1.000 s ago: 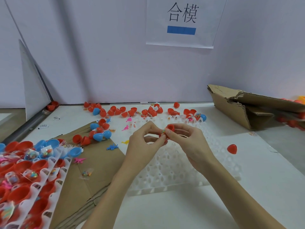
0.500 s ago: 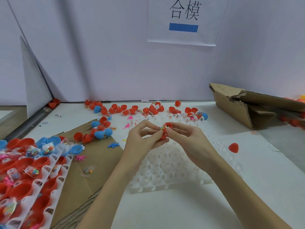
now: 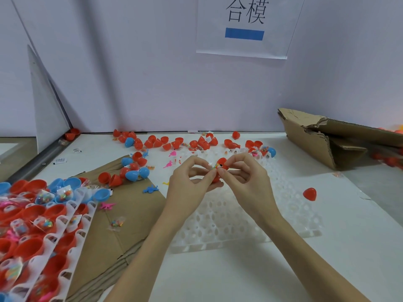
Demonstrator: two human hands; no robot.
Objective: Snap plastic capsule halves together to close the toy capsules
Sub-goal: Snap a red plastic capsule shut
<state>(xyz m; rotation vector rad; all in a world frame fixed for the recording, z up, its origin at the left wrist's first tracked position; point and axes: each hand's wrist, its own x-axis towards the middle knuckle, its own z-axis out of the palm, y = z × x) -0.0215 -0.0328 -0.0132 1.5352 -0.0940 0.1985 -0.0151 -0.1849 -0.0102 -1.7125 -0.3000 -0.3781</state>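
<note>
Both hands meet above the white holed tray (image 3: 244,223). My left hand (image 3: 189,186) and my right hand (image 3: 246,177) pinch one red capsule (image 3: 221,163) between thumbs and fingertips. A small clear packet of coloured beads shows at the capsule's opening, between the fingertips. The lower red half is mostly hidden behind my fingers. Loose red and blue capsule halves (image 3: 174,143) lie scattered along the back wall, and a single red half (image 3: 309,194) sits on the table to the right.
White trays of red and blue halves with toy packets (image 3: 39,216) fill the lower left, over flat brown cardboard (image 3: 122,214). A torn cardboard box (image 3: 322,136) lies at the right. Small plastic dinosaurs (image 3: 150,189) and a bead packet (image 3: 117,223) lie loose.
The hands stay together over the tray, with the fingertips shifting slightly on the red capsule. The camera view has drifted a little.
</note>
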